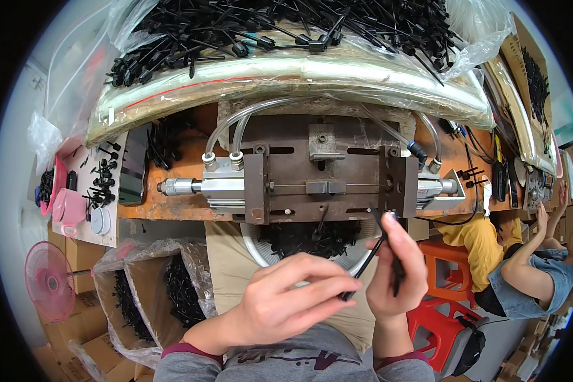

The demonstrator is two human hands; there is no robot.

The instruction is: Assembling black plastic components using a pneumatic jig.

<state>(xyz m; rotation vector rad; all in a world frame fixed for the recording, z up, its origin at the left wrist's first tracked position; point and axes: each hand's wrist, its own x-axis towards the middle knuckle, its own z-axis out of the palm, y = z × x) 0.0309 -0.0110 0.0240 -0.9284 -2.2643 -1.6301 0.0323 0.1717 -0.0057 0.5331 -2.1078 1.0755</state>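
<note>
My left hand (293, 296) is closed, its thumb and fingertips pinching the lower end of a slim black plastic rod (367, 260). The rod slants up to the right, where the fingertips of my right hand (398, 274) meet its upper part. Another black piece (398, 275) shows within my right hand, partly hidden by the fingers. Just beyond the hands is a brown metal fixture (356, 137) with a small grey block (325, 187) at its middle. Below the fixture's front edge, a white tub (251, 248) holds many black parts.
Silver air cylinders (225, 184) with clear hoses (218, 130) flank the fixture. A plastic-lined tray (299, 73) of black stemmed parts lies behind. Boxes (148, 286) and a pink fan (49, 280) stand left. A co-worker (528, 274) sits right, near red and orange stools (439, 331).
</note>
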